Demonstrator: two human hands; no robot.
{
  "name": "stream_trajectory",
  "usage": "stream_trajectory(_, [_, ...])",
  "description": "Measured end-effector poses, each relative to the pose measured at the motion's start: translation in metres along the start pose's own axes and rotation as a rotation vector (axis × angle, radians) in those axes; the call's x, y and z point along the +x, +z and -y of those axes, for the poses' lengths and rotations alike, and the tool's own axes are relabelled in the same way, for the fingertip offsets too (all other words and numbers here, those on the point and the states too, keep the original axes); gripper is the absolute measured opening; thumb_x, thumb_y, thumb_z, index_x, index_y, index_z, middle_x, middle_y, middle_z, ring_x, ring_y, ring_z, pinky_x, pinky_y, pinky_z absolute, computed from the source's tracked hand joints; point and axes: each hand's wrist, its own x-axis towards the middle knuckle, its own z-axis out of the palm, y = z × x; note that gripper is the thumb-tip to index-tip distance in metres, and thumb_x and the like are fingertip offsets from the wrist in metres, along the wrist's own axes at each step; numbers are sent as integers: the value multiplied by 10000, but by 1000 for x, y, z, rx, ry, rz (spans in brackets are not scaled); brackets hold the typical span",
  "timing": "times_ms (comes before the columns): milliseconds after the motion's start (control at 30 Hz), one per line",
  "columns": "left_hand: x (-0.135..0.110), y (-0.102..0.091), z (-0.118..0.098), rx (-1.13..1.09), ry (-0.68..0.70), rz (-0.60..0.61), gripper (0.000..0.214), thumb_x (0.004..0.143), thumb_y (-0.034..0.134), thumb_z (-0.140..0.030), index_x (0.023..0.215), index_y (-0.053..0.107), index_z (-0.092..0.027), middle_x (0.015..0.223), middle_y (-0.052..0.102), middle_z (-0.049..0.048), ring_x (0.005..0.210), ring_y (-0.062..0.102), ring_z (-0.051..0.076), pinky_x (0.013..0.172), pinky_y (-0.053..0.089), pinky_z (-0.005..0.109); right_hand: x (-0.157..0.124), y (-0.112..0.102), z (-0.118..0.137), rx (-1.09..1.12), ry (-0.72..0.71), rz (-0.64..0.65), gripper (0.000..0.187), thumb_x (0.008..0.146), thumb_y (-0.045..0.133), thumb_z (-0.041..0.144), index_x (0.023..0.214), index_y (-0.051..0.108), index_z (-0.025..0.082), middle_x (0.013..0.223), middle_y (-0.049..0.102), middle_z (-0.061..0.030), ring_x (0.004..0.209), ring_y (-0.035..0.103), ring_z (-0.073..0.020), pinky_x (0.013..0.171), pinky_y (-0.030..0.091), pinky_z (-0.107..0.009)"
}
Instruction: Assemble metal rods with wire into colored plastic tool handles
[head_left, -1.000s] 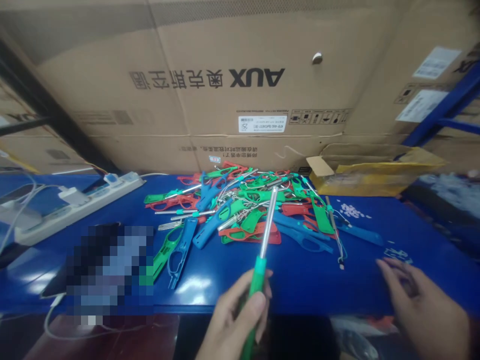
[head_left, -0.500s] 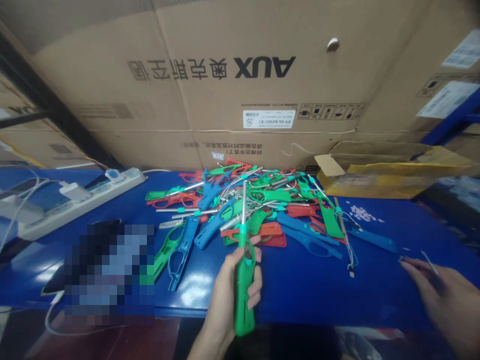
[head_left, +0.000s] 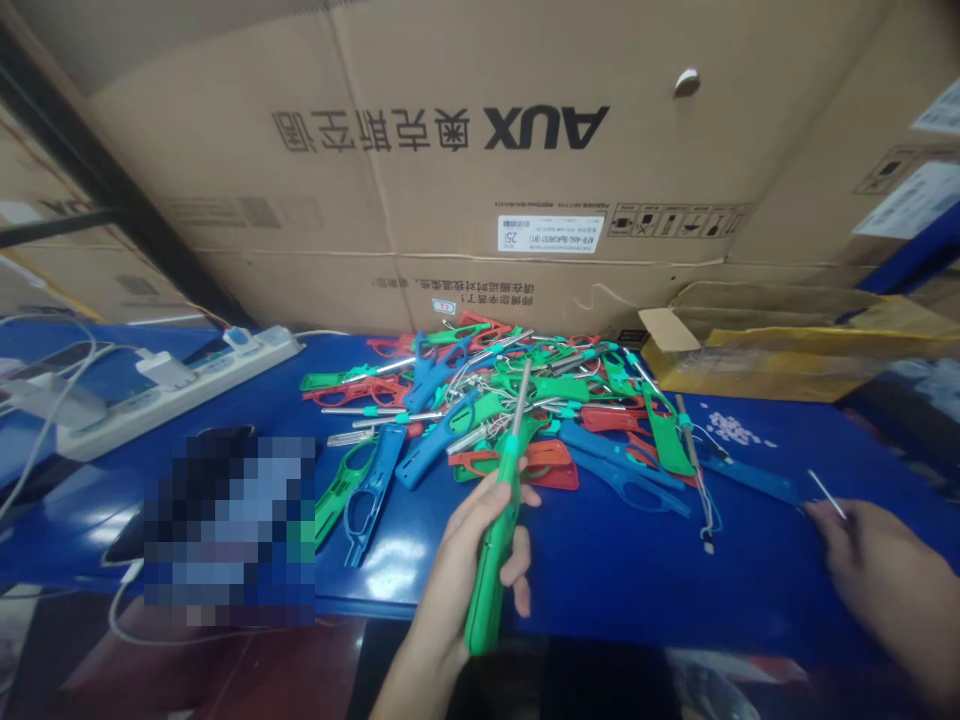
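My left hand (head_left: 472,545) is wrapped round a green plastic lighter body (head_left: 491,560) with a long metal tube (head_left: 519,398) pointing up and away over the pile. My right hand (head_left: 885,570), low at the right over the blue table (head_left: 622,570), pinches a thin metal pin (head_left: 826,494) between its fingertips. A heap of red, green and blue lighter bodies (head_left: 517,420) with metal tubes lies on the table just beyond my left hand.
Large cardboard boxes (head_left: 465,180) wall off the back. An open yellow-lined carton (head_left: 780,350) sits back right, small white bits (head_left: 731,430) in front of it. A white power strip (head_left: 180,385) with cables lies at the left, a blurred dark item (head_left: 225,520) near the front edge.
My left hand raised the green lighter body and slid its grip up to the middle. My right hand picked a thin pin off the table and drew back to the right.
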Motion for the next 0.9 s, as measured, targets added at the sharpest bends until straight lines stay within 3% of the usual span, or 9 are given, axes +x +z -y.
stream_trajectory(100, [1, -1, -1, -4, -6, -9, 497, 965, 643, -404, 1412, 555, -206, 1030, 657, 37, 394, 409, 23, 293, 499, 189, -1, -6, 7, -14, 42, 76, 288, 921, 523, 449, 693, 593, 288, 808, 725, -203, 393, 485, -182, 465, 391, -382])
stream_trajectory(233, [2, 1, -1, -40, -17, -43, 479, 1005, 563, -436, 1417, 541, -193, 1070, 696, 69, 364, 378, 22, 291, 492, 195, -1, -13, 12, -62, 130, 70, 255, 942, 473, 442, 853, 638, 269, 840, 729, -225, 406, 483, -200, 480, 389, -403])
stream_trajectory(333, [1, 3, -1, -39, -48, -51, 483, 1029, 528, -461, 1443, 506, -213, 1098, 712, 90, 354, 374, 24, 293, 482, 201, -10, -22, 24, 17, 138, 9, 248, 918, 520, 432, 1002, 659, 244, 862, 744, -242, 539, 631, -250, 527, 432, -387])
stream_trajectory(433, [1, 2, 0, -32, -50, -33, 469, 1019, 560, -492, 1410, 530, -235, 1000, 684, 49, 355, 348, 14, 267, 382, 148, -38, -33, 55, 242, 99, -91, 252, 870, 590, 434, 995, 692, 240, 942, 772, -203, 786, 738, -302, 658, 510, -378])
stream_trajectory(500, [2, 0, 1, -63, -36, -14, 440, 1000, 605, -475, 1374, 550, -249, 909, 614, -1, 368, 311, 2, 260, 274, 101, -64, -37, 85, 438, 81, -25, 286, 847, 638, 492, 936, 724, 235, 880, 779, -140, 746, 731, -279, 655, 535, -355])
stream_trajectory(567, [2, -2, 1, -117, -24, 0, 416, 986, 625, -440, 1346, 557, -243, 869, 542, -23, 399, 301, 5, 269, 223, 83, -90, -38, 118, 646, -30, 44, 300, 843, 688, 527, 911, 752, 241, 881, 784, -84, 753, 725, -250, 681, 559, -323])
stream_trajectory(700, [0, -5, 3, -190, 67, -24, 367, 938, 641, -320, 1279, 565, -207, 926, 534, 9, 517, 401, 47, 319, 295, 85, -121, -31, 178, 1028, -203, 234, 156, 873, 741, 416, 877, 806, 274, 954, 808, -47, 809, 747, -227, 693, 581, -280])
stream_trajectory(833, [-4, -5, 7, -124, 145, -26, 280, 917, 702, -280, 1154, 600, -172, 873, 600, 24, 527, 408, 61, 353, 307, 107, -130, -24, 211, 1225, -330, 473, 137, 902, 739, 340, 808, 810, 270, 860, 807, -28, 770, 745, -205, 691, 578, -264])
stream_trajectory(900, [-5, -4, 8, -90, 187, -45, 318, 922, 738, -319, 1165, 619, -152, 936, 668, 69, 555, 463, 73, 395, 363, 136, -134, -21, 215, 1293, -335, 515, 133, 904, 747, 317, 795, 806, 269, 836, 801, -19, 751, 739, -190, 668, 565, -250])
